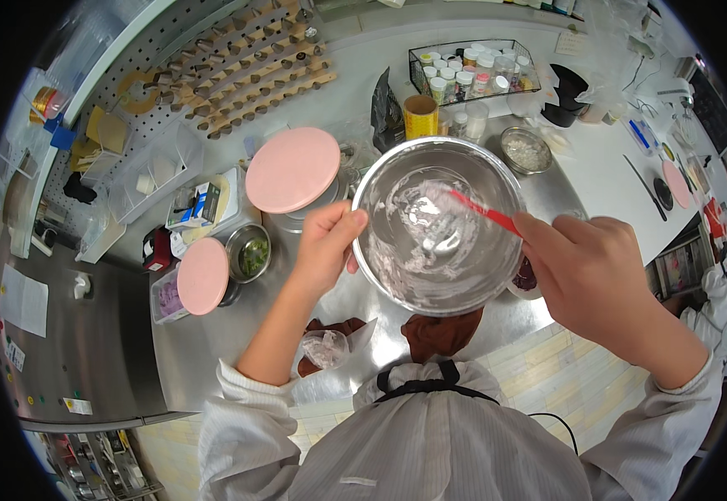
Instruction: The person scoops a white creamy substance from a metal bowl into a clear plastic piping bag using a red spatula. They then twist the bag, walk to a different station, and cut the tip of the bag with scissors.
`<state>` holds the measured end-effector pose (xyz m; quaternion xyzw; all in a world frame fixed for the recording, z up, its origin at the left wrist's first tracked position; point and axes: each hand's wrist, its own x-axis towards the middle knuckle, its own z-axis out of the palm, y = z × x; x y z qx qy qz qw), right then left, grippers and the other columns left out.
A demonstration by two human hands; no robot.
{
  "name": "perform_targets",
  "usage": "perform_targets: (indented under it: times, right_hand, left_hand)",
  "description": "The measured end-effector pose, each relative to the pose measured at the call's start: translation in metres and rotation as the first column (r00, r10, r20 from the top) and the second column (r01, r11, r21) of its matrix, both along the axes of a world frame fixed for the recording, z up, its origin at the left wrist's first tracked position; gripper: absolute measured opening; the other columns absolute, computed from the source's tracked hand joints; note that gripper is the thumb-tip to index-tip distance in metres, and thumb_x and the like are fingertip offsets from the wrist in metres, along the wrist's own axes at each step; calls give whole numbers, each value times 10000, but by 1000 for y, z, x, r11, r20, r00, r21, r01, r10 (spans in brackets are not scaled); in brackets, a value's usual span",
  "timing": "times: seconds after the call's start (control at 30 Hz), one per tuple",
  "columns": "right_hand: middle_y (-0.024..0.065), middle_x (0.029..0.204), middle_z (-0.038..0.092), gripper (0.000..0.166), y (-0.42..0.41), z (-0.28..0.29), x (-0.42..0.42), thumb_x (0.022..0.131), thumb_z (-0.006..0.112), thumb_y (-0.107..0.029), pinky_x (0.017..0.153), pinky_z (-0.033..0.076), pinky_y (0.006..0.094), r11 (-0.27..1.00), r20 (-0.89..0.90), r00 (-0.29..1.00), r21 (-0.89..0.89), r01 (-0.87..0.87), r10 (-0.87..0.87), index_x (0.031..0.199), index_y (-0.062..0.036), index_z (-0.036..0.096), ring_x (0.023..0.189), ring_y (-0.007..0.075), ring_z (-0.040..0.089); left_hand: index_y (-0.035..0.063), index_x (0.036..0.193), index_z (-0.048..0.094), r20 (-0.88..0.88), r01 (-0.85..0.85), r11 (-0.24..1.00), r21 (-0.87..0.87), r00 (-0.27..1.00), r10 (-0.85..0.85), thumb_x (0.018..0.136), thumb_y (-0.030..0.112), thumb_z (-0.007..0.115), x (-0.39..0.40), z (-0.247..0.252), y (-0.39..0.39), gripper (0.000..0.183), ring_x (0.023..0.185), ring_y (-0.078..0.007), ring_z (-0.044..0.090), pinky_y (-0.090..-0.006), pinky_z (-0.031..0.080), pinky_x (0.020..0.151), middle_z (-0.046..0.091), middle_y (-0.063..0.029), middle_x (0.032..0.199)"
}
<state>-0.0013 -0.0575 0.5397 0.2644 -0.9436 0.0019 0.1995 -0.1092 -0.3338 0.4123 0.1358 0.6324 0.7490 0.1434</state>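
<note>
A stainless steel mixing bowl [438,294] is held up in front of me, its inside smeared with pale pinkish cream. My left hand [329,247] grips the bowl's left rim, thumb on top. In my right hand [582,269] is a spatula with a red handle [485,211]; its cream-covered head is blurred and lies inside the bowl. Below the bowl, a clear piping bag [325,349] with pale cream in it rests by a brown cloth [442,335]. Partly hidden behind my right hand and the bowl is a container with dark red contents [524,277].
Two pink round turntables [293,170] [203,275] stand left on the steel table [213,351], near a metal bowl with green bits [249,253]. Behind are a yellow can [420,118], a wire basket of jars [476,94] and a small bowl of white pieces [526,150].
</note>
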Motion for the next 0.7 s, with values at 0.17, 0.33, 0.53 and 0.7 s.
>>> perform_targets:
  times: [0.17,0.33,0.53,0.7]
  right_hand:
    - [18,595,507,220,-13,-16,-1,704,618,-81,425,412,305,974,-76,980,148,-174,186,912,-9,626,452,163,529]
    - [23,610,513,235,2,10,8,697,622,-102,433,418,297,968,86,970,90,-233,226,911,-5,619,457,166,530]
    - [10,572,442,329,3,-5,9,663,619,-69,438,360,309,986,-86,992,146,-84,97,985,3,630,439,157,471]
    - [3,584,462,312,2,5,24,675,618,-117,410,356,283,978,43,988,146,-151,147,966,-5,626,428,128,476]
  left_hand:
    - [45,691,521,-108,-14,995,99,994,25,937,249,577,12,-5,19,324,391,-60,428,-212,313,359,528,-12,597]
    - [53,649,482,-107,-92,994,62,989,99,943,222,573,14,-4,21,351,406,-59,429,-217,331,370,504,-8,580]
    - [52,621,455,-229,-89,994,59,968,100,937,195,588,32,8,24,371,431,-53,448,-212,356,372,499,1,586]
    - [48,608,455,-247,-164,986,29,955,167,926,177,604,36,13,32,374,423,-48,459,-209,365,367,508,-5,572]
